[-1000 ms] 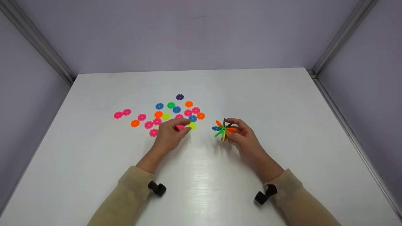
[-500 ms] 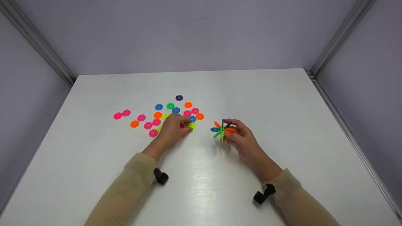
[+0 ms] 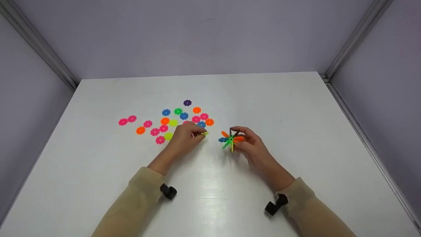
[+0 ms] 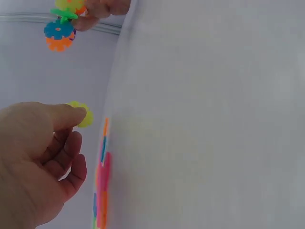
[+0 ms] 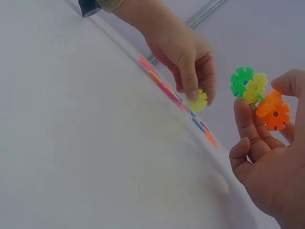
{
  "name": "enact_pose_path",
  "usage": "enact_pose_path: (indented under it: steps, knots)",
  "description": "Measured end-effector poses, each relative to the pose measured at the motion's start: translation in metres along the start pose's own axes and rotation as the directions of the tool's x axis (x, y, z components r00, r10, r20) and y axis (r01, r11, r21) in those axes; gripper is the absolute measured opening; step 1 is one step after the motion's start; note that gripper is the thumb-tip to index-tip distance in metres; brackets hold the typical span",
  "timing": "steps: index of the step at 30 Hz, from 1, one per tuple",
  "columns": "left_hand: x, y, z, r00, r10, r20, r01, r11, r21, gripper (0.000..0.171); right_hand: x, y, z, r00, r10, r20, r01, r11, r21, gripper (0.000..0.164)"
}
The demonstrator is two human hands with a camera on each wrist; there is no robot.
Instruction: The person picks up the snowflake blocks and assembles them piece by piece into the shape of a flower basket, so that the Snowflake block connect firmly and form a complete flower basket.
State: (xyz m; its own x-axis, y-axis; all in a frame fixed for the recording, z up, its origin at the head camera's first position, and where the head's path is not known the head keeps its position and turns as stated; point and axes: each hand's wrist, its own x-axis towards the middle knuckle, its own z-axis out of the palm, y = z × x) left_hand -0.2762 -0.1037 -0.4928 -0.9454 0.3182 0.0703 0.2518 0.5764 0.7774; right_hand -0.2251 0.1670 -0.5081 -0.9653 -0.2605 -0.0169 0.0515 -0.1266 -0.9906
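My left hand point(image 3: 185, 138) pinches a yellow notched disc point(image 4: 84, 114) between thumb and fingers, at the right side of the scattered discs. In the right wrist view, the same yellow disc point(image 5: 197, 101) shows at the fingertips, above the table. My right hand point(image 3: 255, 144) holds a cluster of joined notched discs point(image 3: 231, 139), with green at its middle and orange, blue, green, yellow and dark petals sticking out all round. Thumb and fingers grip it by its right side. A short gap separates the yellow disc from the cluster.
Loose pink, orange, blue, green, yellow and purple discs lie flat left of centre on the white table point(image 3: 279, 105), among them a purple disc point(image 3: 187, 102) at the back and a pink disc point(image 3: 160, 140) in front. Pale walls point(image 3: 197, 42) enclose the table.
My left hand has closed on the yellow disc at the right of the spread and lifted it off the table. The right hand with the cluster has shifted slightly left and toward the body.
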Motion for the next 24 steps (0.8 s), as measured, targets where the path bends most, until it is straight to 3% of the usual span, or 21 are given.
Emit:
enact_pose_path:
  steps: [4,9,24]
  knots:
    - [-0.013,0.015,0.000,0.987,0.127,-0.095,-0.132,0.990,-0.055,0.013,-0.003,0.001,0.003,0.999,-0.003,0.051,0.007,0.997,-0.081,0.050]
    - [-0.027,0.030,0.007,0.969,0.203,-0.140,-0.222,0.965,-0.140,0.015,-0.006,0.002,0.008,0.994,-0.002,0.111,0.023,0.983,-0.181,0.047]
    - [-0.033,0.027,0.026,0.973,0.196,-0.118,-0.220,0.944,-0.244,0.019,-0.007,0.003,0.012,0.981,-0.004,0.192,0.048,0.973,-0.226,0.044]
